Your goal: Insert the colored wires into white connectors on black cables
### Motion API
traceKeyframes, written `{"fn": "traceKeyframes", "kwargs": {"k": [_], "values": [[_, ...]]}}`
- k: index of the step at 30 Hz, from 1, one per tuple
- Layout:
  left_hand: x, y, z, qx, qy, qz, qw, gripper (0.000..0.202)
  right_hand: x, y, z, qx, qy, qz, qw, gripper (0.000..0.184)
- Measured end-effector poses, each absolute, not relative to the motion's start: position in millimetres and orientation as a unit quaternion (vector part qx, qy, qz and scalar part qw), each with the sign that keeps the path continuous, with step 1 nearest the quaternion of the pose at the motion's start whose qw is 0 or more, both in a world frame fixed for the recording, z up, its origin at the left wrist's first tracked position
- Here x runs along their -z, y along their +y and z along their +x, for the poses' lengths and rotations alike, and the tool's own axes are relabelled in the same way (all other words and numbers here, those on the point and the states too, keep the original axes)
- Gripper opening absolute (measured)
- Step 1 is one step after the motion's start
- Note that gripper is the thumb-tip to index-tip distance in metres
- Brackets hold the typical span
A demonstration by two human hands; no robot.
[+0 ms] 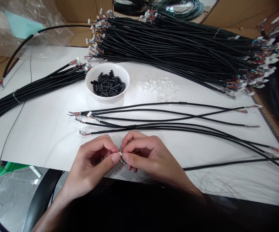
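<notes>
Thumb and forefinger of my left hand (94, 162) pinch a small white connector (120, 154) close to the table's front edge. My right hand (145, 151) is closed just beside it, its fingertips on the thin coloured wires (122, 160) at the connector. A black cable (209, 163) runs off to the right from behind my right forearm; my hand and arm hide where it leads. Just beyond my fingers lie several loose black cables (153, 128) with coloured wire ends, some fitted with white connectors (79, 132).
A white bowl (89, 86) holds short black sleeves (109, 84). Right of it is a scatter of white connector housings (162, 87). A large stack of black cables (168, 48) fills the back; a tied bundle (33, 85) lies left. Below the table's left side is a green tray (11, 168).
</notes>
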State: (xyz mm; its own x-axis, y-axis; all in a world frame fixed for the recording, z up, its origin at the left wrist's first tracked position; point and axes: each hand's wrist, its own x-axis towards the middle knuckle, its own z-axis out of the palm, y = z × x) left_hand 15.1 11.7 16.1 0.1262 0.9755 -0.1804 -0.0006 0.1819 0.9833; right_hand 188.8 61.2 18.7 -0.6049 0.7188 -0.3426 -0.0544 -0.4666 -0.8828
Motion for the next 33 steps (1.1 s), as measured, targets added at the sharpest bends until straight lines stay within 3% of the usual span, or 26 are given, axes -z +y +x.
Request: {"fn": "traceKeyframes", "kwargs": {"k": [11,19,33], "values": [[-15.4,12.6,11.5,-0.409,0.495,0.388,0.661,0.025,-20.5,61.7,189.2,-0.756,-0.480,-0.350,0.276,0.014],[-14.2,13.6,11.5,-0.393,0.509,0.404,0.651,0.025,-30.9,68.3,191.3,-0.719,-0.567,-0.344,0.206,0.015],[-14.3,15.6,14.6,-0.401,0.517,0.423,0.626,0.026,-27.3,70.9,193.2,-0.735,-0.560,-0.337,0.182,0.014]]}}
